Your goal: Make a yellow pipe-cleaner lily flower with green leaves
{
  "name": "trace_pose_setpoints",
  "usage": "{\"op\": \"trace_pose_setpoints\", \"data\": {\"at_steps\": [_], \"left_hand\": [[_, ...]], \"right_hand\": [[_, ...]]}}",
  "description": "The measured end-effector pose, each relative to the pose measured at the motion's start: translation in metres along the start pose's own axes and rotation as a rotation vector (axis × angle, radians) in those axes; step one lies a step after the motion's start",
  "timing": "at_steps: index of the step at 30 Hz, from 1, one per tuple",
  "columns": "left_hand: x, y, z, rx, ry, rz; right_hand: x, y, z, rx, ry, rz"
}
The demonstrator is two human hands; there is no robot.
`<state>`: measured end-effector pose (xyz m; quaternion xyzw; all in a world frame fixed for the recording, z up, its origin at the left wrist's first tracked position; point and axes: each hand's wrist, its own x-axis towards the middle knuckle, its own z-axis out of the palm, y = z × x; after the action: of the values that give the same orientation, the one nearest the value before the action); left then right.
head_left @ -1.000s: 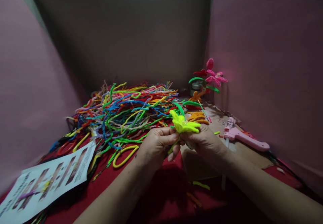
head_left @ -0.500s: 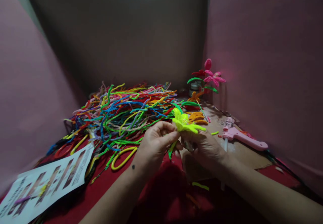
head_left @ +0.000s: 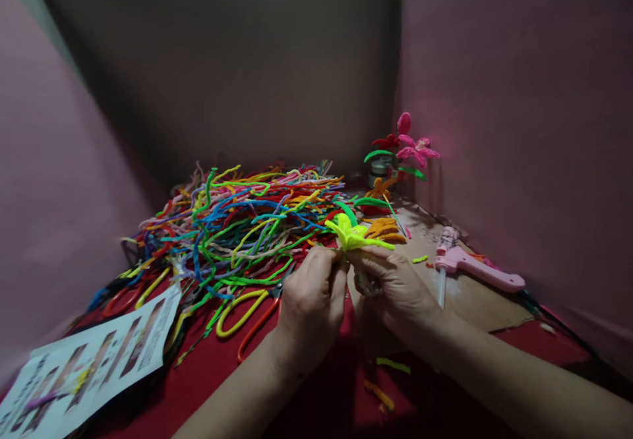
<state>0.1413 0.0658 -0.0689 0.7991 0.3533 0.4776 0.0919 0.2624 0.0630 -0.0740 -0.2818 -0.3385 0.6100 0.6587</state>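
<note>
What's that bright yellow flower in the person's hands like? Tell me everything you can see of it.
The yellow flower has several long, narrow petals fanning out from a shared base, some pointing upward and one stretching sideways above the right hand. It looks soft and fuzzy, like pipe cleaner. It is held roughly upright, with the fingers of the left hand and right hand gathered around its base. Whatever is below that is mostly hidden by the fingers.

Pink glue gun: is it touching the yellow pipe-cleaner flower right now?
Apart. The head view shows cardboard and a small yellow scrap in the gap between the pink glue gun and the yellow pipe-cleaner flower.
</note>
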Motion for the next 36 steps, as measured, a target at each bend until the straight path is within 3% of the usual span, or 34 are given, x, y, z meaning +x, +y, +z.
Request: {"op": "trace_pose_setpoints", "data": {"at_steps": [4, 9, 12, 16, 21, 25, 30, 36], "left_hand": [[0.003, 0.004, -0.002, -0.167, -0.001, -0.200], [0.010, 0.014, -0.008, -0.530, -0.030, -0.496], [0.012, 0.015, -0.010, -0.705, -0.086, -0.549], [0.014, 0.014, -0.012, -0.887, -0.166, -0.601], [0.020, 0.019, -0.020, -1.099, -0.084, -0.754], [0.023, 0.016, -0.022, -1.048, -0.021, -0.727], [0.018, 0.015, -0.012, -0.782, -0.030, -0.597], [0.011, 0.019, -0.004, -0.575, 0.032, -0.501]], "right_hand": [[-0.001, -0.003, -0.004, -0.094, -0.051, -0.060], [0.000, -0.010, -0.004, -0.154, -0.099, -0.102], [0.003, -0.013, -0.006, -0.089, -0.138, -0.063], [0.007, -0.017, -0.014, -0.173, -0.205, -0.060], [0.009, -0.020, -0.026, -0.336, -0.184, -0.167], [0.005, -0.020, -0.020, -0.231, -0.191, -0.096], [0.000, -0.018, -0.007, -0.061, -0.144, 0.051], [0.000, -0.014, -0.009, -0.042, -0.129, 0.050]]}}
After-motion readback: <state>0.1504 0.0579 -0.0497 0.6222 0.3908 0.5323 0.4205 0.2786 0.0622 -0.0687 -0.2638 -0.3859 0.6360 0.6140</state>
